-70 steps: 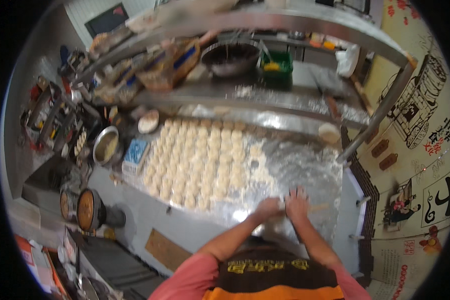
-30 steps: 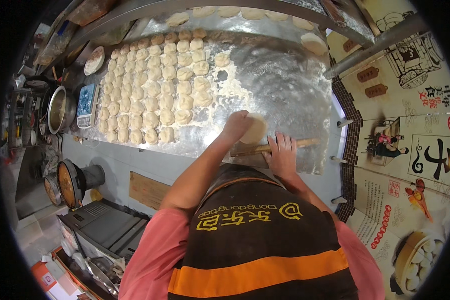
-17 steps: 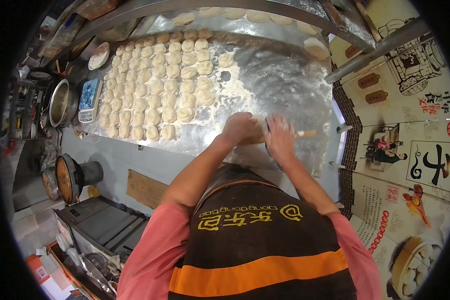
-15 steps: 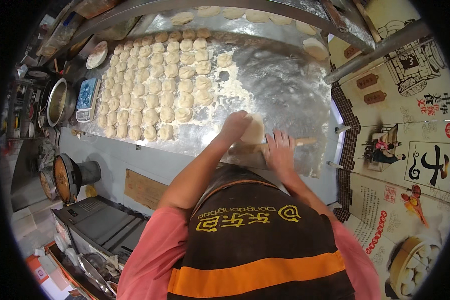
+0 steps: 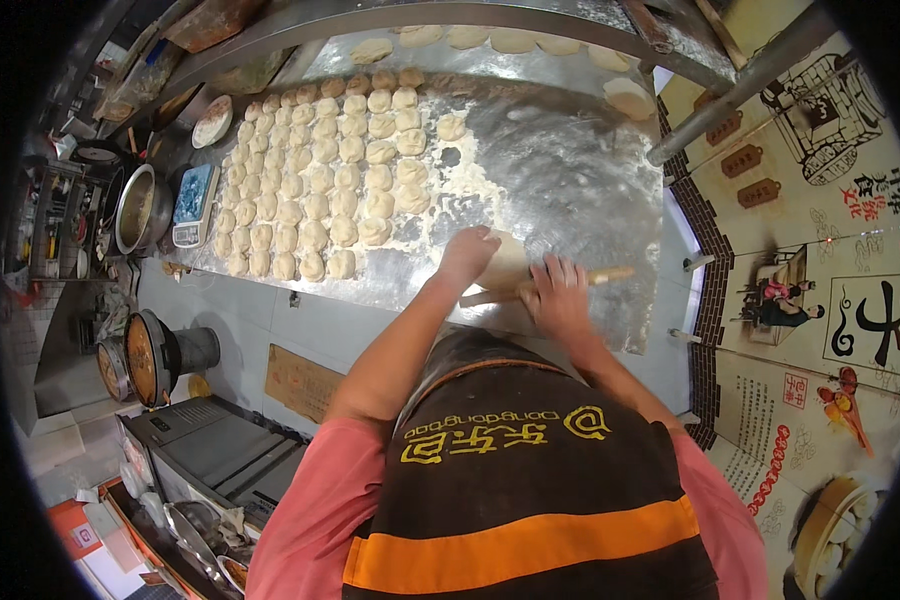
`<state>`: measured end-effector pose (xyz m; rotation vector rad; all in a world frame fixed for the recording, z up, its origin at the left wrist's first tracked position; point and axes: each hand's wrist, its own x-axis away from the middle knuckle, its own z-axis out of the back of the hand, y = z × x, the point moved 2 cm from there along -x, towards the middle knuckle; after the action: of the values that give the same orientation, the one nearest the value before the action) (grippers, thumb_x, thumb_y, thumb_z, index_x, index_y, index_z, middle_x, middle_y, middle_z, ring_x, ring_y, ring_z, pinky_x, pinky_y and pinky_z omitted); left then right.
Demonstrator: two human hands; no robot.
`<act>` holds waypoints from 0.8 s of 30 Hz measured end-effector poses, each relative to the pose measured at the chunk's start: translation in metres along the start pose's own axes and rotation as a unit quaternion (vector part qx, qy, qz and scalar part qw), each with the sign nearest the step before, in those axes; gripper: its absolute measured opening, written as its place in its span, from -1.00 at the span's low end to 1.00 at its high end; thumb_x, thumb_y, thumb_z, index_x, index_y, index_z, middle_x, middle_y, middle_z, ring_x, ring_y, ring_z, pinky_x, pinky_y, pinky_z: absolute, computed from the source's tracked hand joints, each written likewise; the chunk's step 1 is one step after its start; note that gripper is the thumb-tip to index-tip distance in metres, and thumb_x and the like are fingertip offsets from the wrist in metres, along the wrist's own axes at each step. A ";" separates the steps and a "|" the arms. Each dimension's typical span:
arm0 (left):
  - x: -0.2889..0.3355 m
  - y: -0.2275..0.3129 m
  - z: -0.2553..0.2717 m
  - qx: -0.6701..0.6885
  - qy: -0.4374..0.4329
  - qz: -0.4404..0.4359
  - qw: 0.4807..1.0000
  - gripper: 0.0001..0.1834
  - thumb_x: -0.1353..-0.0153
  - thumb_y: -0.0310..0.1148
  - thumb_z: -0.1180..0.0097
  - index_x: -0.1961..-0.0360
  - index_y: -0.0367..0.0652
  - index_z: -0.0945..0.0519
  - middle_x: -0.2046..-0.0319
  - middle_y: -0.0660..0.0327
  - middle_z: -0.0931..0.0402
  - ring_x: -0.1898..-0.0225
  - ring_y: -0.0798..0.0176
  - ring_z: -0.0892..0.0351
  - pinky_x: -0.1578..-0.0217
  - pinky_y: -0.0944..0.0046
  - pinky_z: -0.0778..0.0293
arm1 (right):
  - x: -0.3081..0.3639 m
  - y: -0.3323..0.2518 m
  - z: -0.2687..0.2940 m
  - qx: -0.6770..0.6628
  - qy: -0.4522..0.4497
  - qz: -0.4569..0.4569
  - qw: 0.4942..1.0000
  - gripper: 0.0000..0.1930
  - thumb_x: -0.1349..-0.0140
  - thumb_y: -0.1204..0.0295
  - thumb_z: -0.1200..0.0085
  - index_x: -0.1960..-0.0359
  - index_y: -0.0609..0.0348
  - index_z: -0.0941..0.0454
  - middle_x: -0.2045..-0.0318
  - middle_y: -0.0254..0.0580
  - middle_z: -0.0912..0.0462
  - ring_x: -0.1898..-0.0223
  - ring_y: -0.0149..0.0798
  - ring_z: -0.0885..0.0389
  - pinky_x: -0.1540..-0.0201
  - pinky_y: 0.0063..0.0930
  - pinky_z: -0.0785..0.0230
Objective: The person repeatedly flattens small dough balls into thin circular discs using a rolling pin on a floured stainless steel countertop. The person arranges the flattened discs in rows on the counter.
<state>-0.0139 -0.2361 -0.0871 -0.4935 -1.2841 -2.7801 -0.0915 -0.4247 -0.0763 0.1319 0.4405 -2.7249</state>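
A pale round of dough (image 5: pixel 507 262) lies flat on the steel worktop, close to its front edge. My left hand (image 5: pixel 467 254) pinches the left edge of this round, fingers closed. Just right of it, my right hand (image 5: pixel 558 298) rests over a thin wooden rolling pin (image 5: pixel 612 275), with the fingers curving across it. The pin slants along the near side of the round, and its middle is hidden under my right hand. To the left stand rows of floury dough pieces (image 5: pixel 320 179); one separate dough piece (image 5: pixel 451 127) sits right of them.
Loose flour (image 5: pixel 467 182) covers the middle of the worktop (image 5: pixel 580 160). Several flat dough rounds (image 5: pixel 467 37) line its back. A scale (image 5: pixel 192 205) and a metal bowl (image 5: pixel 142 207) stand left. An upright metal post (image 5: pixel 740 90) borders the right side, beside a printed wall.
The view has shifted a little, so the scene sits slightly further right. My right hand's fingers have drawn in over the rolling pin. My left hand still pinches the dough's edge.
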 end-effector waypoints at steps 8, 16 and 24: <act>0.011 0.005 -0.005 -0.038 0.020 0.008 0.999 -0.63 0.01 -0.43 0.09 0.14 -0.29 -0.55 0.26 -0.22 -0.55 0.18 -0.21 -0.55 0.13 0.03 -0.44 | -0.054 0.009 -0.008 -0.023 0.031 -0.058 0.998 -0.52 -0.16 0.13 -0.05 -0.06 0.11 -0.44 -0.17 0.00 -0.30 -0.18 0.03 -0.23 -0.16 0.01 -0.09; 0.004 0.030 0.004 -0.045 -0.085 -0.048 0.994 -0.58 0.12 -0.31 -0.26 0.18 -0.28 -0.57 0.38 -0.10 -0.59 0.27 -0.04 -0.60 0.23 0.11 -0.48 | 0.027 0.029 0.001 -0.121 -0.004 0.012 0.993 -0.58 -0.03 0.27 -0.10 0.05 0.14 -0.49 -0.01 -0.09 -0.46 -0.12 -0.02 -0.33 -0.23 0.01 0.01; -0.140 0.115 -0.003 0.056 -0.064 -0.090 0.992 -0.64 0.04 -0.36 -0.27 0.22 -0.36 -0.58 0.44 0.07 -0.62 0.42 0.25 -0.60 0.35 0.27 -0.49 | 0.047 0.092 0.027 -0.063 0.119 -0.144 0.980 -0.54 0.15 0.43 -0.15 0.10 0.16 -0.46 -0.01 -0.13 -0.44 -0.12 -0.02 -0.32 -0.24 0.00 -0.02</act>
<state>0.1375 -0.3273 -0.0472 -0.5835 -1.5760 -2.8387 -0.1006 -0.5306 -0.0838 0.3912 0.7516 -2.9655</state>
